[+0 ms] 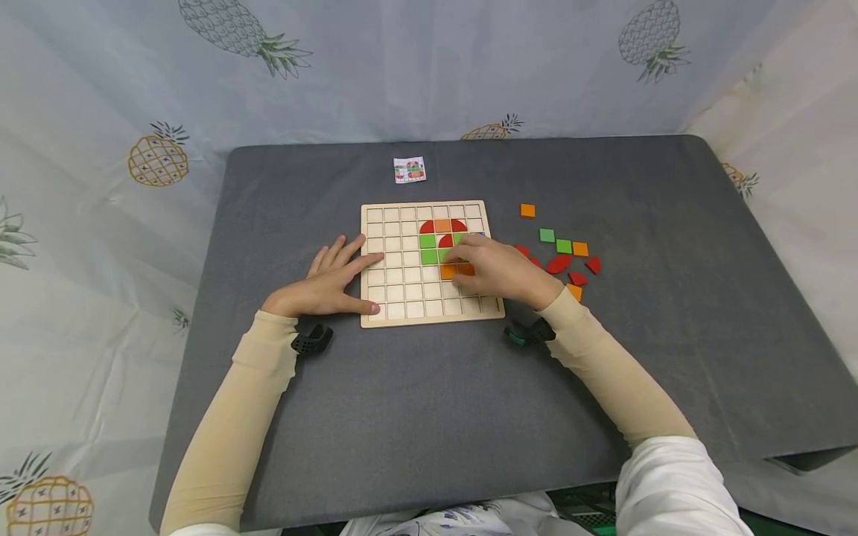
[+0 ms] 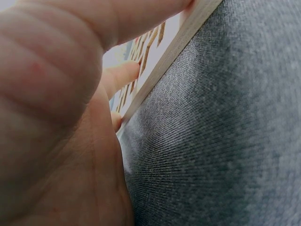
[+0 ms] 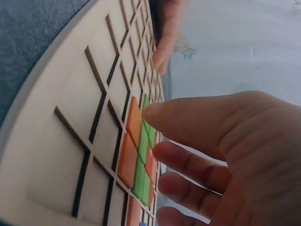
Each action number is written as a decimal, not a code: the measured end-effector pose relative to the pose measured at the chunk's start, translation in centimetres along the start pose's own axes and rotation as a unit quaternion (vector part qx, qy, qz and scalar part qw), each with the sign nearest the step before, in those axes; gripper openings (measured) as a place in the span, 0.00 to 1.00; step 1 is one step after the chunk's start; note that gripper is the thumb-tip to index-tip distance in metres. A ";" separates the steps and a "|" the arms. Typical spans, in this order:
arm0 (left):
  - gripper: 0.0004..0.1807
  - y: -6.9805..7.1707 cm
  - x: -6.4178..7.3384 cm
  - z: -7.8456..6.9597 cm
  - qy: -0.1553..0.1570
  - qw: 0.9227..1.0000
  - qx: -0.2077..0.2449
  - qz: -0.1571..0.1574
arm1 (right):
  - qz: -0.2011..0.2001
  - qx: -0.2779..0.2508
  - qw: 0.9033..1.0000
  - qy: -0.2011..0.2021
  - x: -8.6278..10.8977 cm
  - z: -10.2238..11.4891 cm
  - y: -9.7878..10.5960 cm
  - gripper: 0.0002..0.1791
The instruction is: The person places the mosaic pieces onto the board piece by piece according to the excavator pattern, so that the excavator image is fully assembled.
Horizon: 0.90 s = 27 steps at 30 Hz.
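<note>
A pale wooden grid board (image 1: pixel 395 294) lies on the grey table, with red, green and orange tiles in its squares. My left hand (image 1: pixel 325 286) rests on the board's left edge with fingers and thumb spread; the left wrist view shows the wooden rim (image 2: pixel 164 63) beside the palm. Over the coloured tiles is my right hand (image 1: pixel 499 269). Its thumb and fingertips stand apart near a green tile (image 3: pixel 141 174) and orange tiles (image 3: pixel 127 160), and no piece shows between them. Whether the fingertips touch the tiles I cannot tell. The hand hides part of the pattern.
Loose red pieces (image 1: pixel 558 264), green squares (image 1: pixel 547 235) and orange squares (image 1: pixel 527 211) lie right of the board. Behind the board is a small printed card (image 1: pixel 410 170) with a coloured pattern. A pineapple-print curtain (image 1: pixel 429 67) hangs behind the table (image 1: pixel 429 417).
</note>
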<state>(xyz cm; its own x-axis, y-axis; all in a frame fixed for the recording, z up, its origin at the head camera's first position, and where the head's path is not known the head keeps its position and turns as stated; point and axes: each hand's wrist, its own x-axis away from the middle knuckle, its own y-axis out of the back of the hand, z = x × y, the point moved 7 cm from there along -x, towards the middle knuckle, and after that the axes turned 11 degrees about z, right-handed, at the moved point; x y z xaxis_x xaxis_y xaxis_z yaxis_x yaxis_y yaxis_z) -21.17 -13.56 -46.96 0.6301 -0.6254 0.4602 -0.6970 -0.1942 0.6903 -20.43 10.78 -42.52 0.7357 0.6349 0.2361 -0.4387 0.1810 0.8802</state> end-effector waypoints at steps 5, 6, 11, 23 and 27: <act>0.55 0.0 -0.1 -0.1 -0.002 1.000 -0.003 0.000 | -0.014 -0.018 1.000 -0.013 1.8 -0.3 0.4 0.17; 0.55 0.0 0.0 -0.1 -0.002 1.000 -0.001 0.001 | -0.016 -0.021 1.000 -0.015 2.2 -0.4 0.5 0.17; 0.54 0.0 0.0 -0.1 -0.001 1.000 0.001 0.001 | -0.035 -0.024 0.999 -0.015 4.4 -0.5 1.4 0.16; 0.54 0.0 0.1 -0.1 0.002 1.000 0.007 0.000 | -0.070 -0.064 0.992 -0.082 8.2 -3.4 2.5 0.21; 0.54 0.0 0.1 -0.2 0.000 1.000 0.006 0.001 | -0.076 -0.059 0.989 -0.113 9.3 -4.8 2.4 0.20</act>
<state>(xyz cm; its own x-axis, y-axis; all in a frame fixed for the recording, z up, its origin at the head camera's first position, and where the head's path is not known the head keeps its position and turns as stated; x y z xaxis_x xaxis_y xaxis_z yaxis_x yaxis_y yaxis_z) -21.09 -13.47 -46.80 0.6291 -0.6263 0.4604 -0.7019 -0.2031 0.6827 -17.10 20.77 -40.17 0.8890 0.4110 0.2021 -0.3606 0.3561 0.8621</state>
